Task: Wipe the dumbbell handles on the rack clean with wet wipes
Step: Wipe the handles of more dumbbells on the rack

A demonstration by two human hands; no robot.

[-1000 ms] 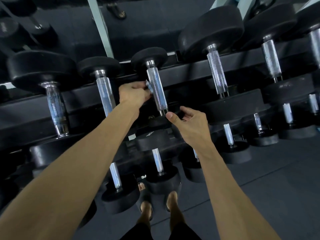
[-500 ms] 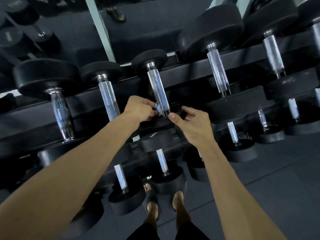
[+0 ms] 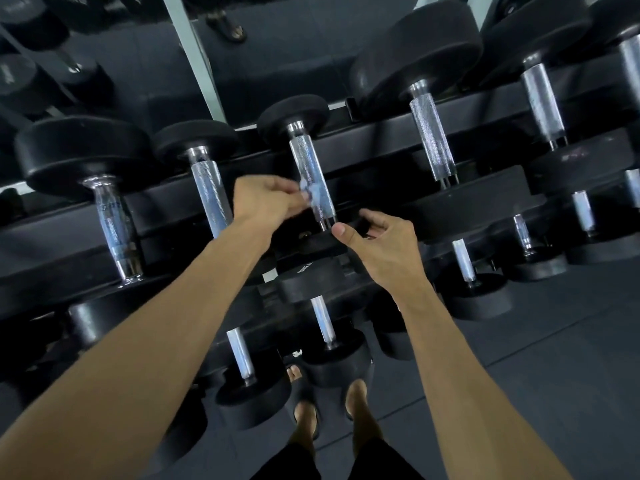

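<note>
A black dumbbell with a knurled chrome handle lies on the top rail of the dark rack, at the middle of the view. My left hand pinches a small pale wet wipe and holds it against the lower half of that handle. Just below the handle's lower end, my right hand grips the dumbbell's near black head, thumb on top and fingers curled round its edge.
More dumbbells fill the top rail to the left and right. Smaller ones sit on lower tiers. My sandalled feet stand on the dark rubber floor close under the rack. A mirror post rises behind.
My left hand with the wipe slid down the handle to its lower end, then back up a little. My right hand stayed on the near head.
</note>
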